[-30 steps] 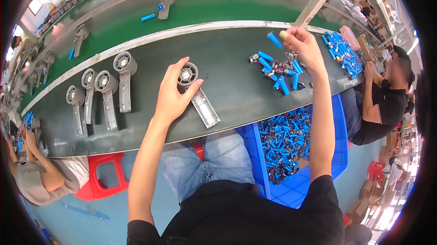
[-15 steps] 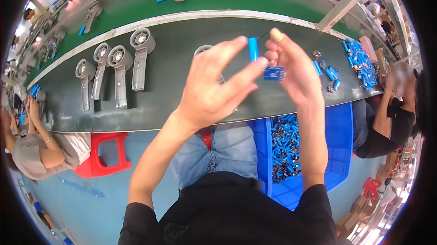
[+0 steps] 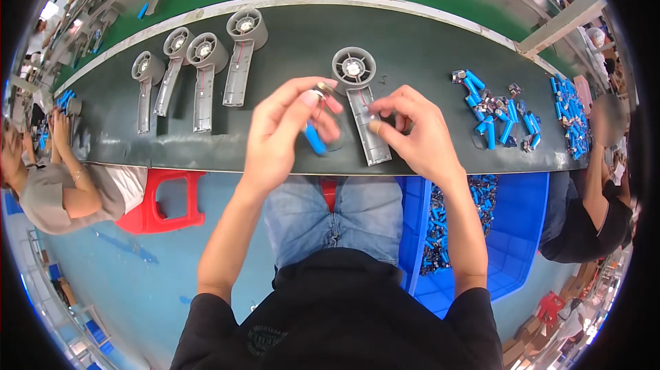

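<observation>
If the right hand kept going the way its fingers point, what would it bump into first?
Probably the grey fan handle. The right hand points left, fingertips right at the handle, with the left hand and its blue cell just beyond. Depth is hard to judge from above.

Bench: you sit at a long dark green work surface [image 3: 426,40].
Far left of the bench: you have four grey plastic handheld fan housings [image 3: 196,71] lying side by side.
Right of the bench: you see a loose heap of blue cylindrical battery cells [image 3: 491,112].
Below: a blue plastic crate [image 3: 512,232] stands by your knee.
Left: a red plastic stool [image 3: 161,201].
</observation>
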